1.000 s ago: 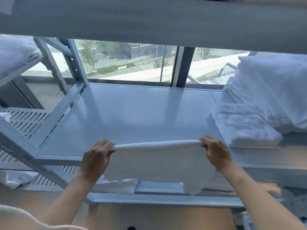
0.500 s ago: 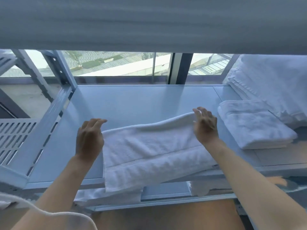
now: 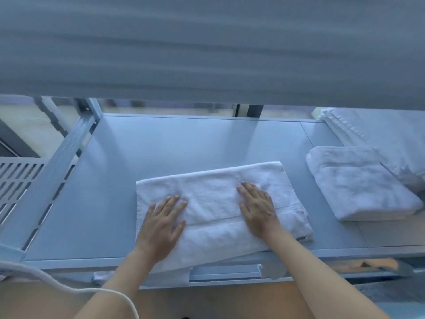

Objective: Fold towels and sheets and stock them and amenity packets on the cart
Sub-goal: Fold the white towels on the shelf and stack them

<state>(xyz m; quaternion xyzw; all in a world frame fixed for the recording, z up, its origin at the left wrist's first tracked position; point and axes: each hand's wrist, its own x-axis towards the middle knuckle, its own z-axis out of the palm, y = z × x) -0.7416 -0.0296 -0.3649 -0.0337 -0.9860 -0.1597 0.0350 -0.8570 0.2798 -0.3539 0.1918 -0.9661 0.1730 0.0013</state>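
A folded white towel (image 3: 213, 192) lies flat on the grey cart shelf (image 3: 161, 143), its near edge hanging a little over the shelf's front rim. My left hand (image 3: 162, 224) presses flat on the towel's left part with straight fingers. My right hand (image 3: 257, 208) presses flat on its middle-right part, fingers straight too. A second folded white towel (image 3: 358, 185) sits on the shelf to the right, apart from the first. Behind it rests a taller stack of folded white linen (image 3: 381, 137).
The upper shelf (image 3: 207, 47) of the cart overhangs the whole top of the view. A slotted metal upright (image 3: 53, 178) frames the shelf's left side. White cloth (image 3: 101, 276) shows on a lower level under the front rim. A white cord (image 3: 69, 286) crosses the lower left.
I laid the towel, held up by its top edge a second ago, down on the shelf. Both hands let go of it and now press flat on its top.
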